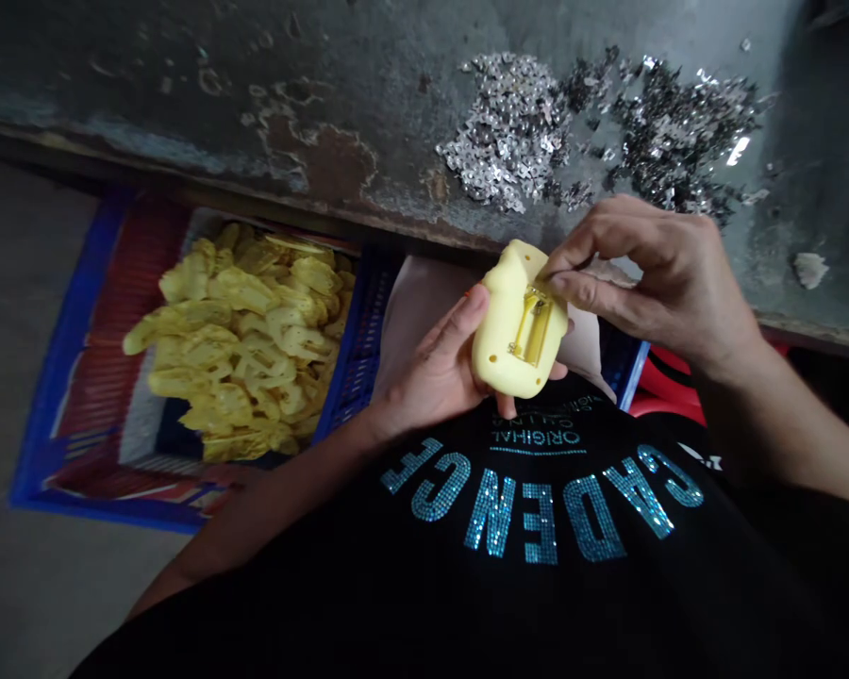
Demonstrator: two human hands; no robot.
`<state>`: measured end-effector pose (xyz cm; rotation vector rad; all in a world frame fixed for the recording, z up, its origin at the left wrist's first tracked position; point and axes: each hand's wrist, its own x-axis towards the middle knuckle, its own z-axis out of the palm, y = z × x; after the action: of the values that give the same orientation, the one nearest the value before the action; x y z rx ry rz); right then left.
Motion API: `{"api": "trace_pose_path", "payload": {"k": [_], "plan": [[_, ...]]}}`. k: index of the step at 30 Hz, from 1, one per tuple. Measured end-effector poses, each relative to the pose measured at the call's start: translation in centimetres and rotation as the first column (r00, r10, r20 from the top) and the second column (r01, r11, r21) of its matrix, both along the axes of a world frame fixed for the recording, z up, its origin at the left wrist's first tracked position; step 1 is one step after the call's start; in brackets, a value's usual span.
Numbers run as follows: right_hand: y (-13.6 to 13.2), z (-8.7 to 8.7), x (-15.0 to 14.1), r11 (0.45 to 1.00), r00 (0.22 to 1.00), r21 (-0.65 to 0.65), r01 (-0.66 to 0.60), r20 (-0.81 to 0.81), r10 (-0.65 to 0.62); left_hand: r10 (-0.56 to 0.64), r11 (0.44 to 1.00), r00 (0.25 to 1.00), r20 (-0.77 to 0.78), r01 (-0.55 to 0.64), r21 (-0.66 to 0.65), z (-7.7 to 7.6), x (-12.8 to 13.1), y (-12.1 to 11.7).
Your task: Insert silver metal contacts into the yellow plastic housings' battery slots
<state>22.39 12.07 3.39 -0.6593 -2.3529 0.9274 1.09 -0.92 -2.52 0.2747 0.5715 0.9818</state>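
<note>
My left hand (pixel 445 363) is wrapped around a pale yellow plastic casing (pixel 491 325), with the thumb along its near left side. The casing's battery compartment (pixel 534 330) faces up toward me, and small metal contacts show at its ends. At the upper end of that compartment, the thumb and forefinger of my right hand (pixel 651 264) are pinched together. Whatever lies between those fingertips is too small and covered to make out. Just beyond my hands, a pile of small shiny metal contact plates (pixel 513 123) lies on the worn metal table (pixel 396 85).
A second, darker pile of metal pieces (pixel 679 132) lies to the right. At left below the table edge stands a blue crate (pixel 63 377) with many yellow plastic casing parts (pixel 255 330). A whitish lump (pixel 810 270) sits at the table's right. Something red (pixel 665 382) shows below the edge.
</note>
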Motion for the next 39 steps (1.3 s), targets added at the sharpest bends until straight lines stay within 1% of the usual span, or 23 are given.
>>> {"api": "trace_pose_path", "payload": {"k": [2,4,6,8,12,13,14,15,17,19,21,23,26,29,31,33,36,38,39], "plan": [[-0.9,-0.3,0.3,0.998,0.997,0.043,0.053,-0.056,-0.051,-0.010,1.000,1.000,0.020,0.011,-0.026,-0.1,-0.1,0.1],[-1.9,-0.8,0.5,0.983,0.993,0.148,0.110,-0.068,-0.101,-0.019,0.999,0.999,0.037,0.020,-0.036,-0.2,-0.2,0.3],[-2.7,-1.4,0.7,0.943,0.988,0.295,0.152,-0.051,-0.143,-0.028,0.999,0.998,0.054,0.030,-0.020,-0.2,-0.3,0.3],[-3.4,-2.1,0.9,0.901,0.986,0.404,0.158,-0.010,-0.168,-0.044,0.999,0.997,0.062,0.045,-0.006,-0.3,-0.4,0.3],[-4.3,-3.1,1.0,0.816,0.984,0.557,0.153,-0.009,-0.178,-0.041,0.999,0.998,0.050,0.042,-0.014,-0.2,-0.3,0.2],[-4.4,-3.2,1.0,0.808,0.983,0.569,0.154,-0.009,-0.181,-0.029,1.000,0.999,0.042,0.030,-0.009,-0.2,-0.2,0.1],[-4.5,-3.2,1.0,0.815,0.983,0.557,0.156,-0.009,-0.182,-0.016,1.000,0.999,0.029,0.016,-0.002,-0.1,-0.2,0.0],[-4.5,-3.0,1.0,0.842,0.983,0.513,0.164,-0.012,-0.184,-0.003,1.000,1.000,0.011,0.003,0.007,-0.1,-0.1,-0.1],[-4.1,-2.4,0.8,0.919,0.982,0.345,0.188,-0.065,-0.177,0.021,0.999,0.999,-0.032,-0.020,0.036,0.1,0.0,-0.3],[-3.5,-1.5,0.6,0.972,0.979,0.150,0.183,-0.116,-0.167,0.046,0.996,0.996,-0.080,-0.040,0.074,0.5,0.2,-0.5],[-2.7,-0.6,0.5,0.991,0.987,0.019,0.135,-0.094,-0.132,0.083,0.991,0.988,-0.126,-0.069,0.113,0.9,0.5,-0.8],[-1.9,0.1,0.5,0.997,0.997,-0.029,0.078,-0.017,-0.079,0.134,0.984,0.977,-0.165,-0.113,0.135,1.2,0.7,-1.0],[-1.4,0.3,0.4,1.000,0.999,0.004,0.022,0.047,-0.022,0.205,0.971,0.953,-0.224,-0.169,0.171,1.0,0.9,-1.4],[-1.8,-0.3,0.3,0.993,1.000,0.115,-0.009,0.030,0.005,0.232,0.950,0.932,-0.279,-0.156,0.269,0.4,0.8,-1.7],[-2.4,-1.1,0.1,0.986,0.999,0.166,0.023,-0.027,-0.018,0.265,0.931,0.914,-0.308,-0.159,0.329,0.4,0.5,-1.9],[-3.1,-1.9,0.0,0.980,0.993,0.179,0.087,-0.092,-0.071,0.294,0.920,0.888,-0.353,-0.163,0.356,0.7,0.3,-2.3],[-4.1,-3.0,0.2,0.972,0.979,0.173,0.162,-0.150,-0.137,0.279,0.929,0.836,-0.473,-0.110,0.354,1.6,0.0,-3.2],[-4.5,-3.5,0.5,0.966,0.975,0.173,0.191,-0.151,-0.166,0.276,0.933,0.789,-0.550,-0.081,0.351,2.0,-0.1,-3.8],[-4.7,-3.6,0.7,0.963,0.974,0.182,0.201,-0.144,-0.176,0.288,0.932,0.764,-0.577,-0.085,0.353,2.1,-0.2,-4.0]]}}
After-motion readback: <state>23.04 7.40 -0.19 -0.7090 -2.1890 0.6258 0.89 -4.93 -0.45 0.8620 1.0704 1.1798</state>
